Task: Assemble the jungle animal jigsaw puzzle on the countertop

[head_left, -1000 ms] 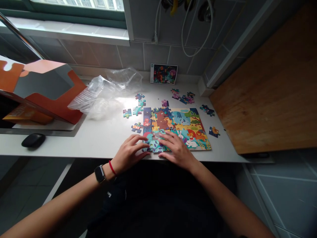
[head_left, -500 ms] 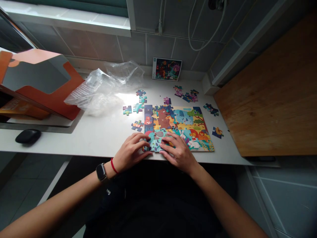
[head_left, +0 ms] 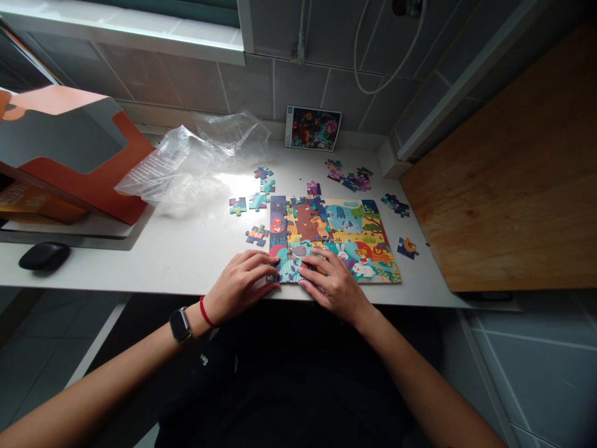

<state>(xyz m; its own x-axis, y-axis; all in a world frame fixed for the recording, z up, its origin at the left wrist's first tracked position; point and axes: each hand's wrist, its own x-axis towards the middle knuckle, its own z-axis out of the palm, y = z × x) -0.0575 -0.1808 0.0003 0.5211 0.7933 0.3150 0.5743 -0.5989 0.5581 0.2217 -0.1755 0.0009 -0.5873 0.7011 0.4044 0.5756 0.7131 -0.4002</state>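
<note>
Nearby: one flat, tab-edged puzzle (head_left: 342,219); crinkled, translucent plastic (head_left: 184,155). Left hand (head_left: 243,278) and right hand (head_left: 334,284): half spread, loosely curved, touching the puzzle.

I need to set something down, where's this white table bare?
Bare: between the black computer mouse and left hand; smaller, the front corner between colourful rectangular jigsaw and brown wooden panel. Crowded: farther back, with clear plastic wrapping and loose multicoloured pieces.

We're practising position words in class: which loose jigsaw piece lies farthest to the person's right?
The dark-blue jigsaw piece with the orange shape, alone between the joined puzzle and the wooden panel; all others lie farther left.
</note>
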